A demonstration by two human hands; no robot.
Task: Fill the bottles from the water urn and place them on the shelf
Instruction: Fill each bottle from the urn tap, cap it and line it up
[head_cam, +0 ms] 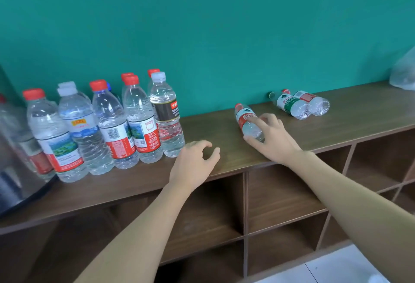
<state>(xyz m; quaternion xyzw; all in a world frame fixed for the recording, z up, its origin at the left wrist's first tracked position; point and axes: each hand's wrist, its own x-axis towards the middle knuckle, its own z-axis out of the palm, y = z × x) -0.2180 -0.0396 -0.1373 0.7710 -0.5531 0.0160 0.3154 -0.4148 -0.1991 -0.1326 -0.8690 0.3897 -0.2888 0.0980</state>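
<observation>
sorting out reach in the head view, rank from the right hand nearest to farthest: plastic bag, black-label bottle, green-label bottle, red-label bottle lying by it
1. red-label bottle, under the right hand
2. green-label bottle, lying further right
3. black-label bottle, standing left
4. plastic bag, far right end

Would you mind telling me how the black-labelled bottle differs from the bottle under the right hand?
The black-labelled bottle stands upright; the bottle under the right hand lies on its side. The first has a white cap and looks larger; the second has a red cap and red label. Both are clear plastic on the wooden shelf top.
</observation>
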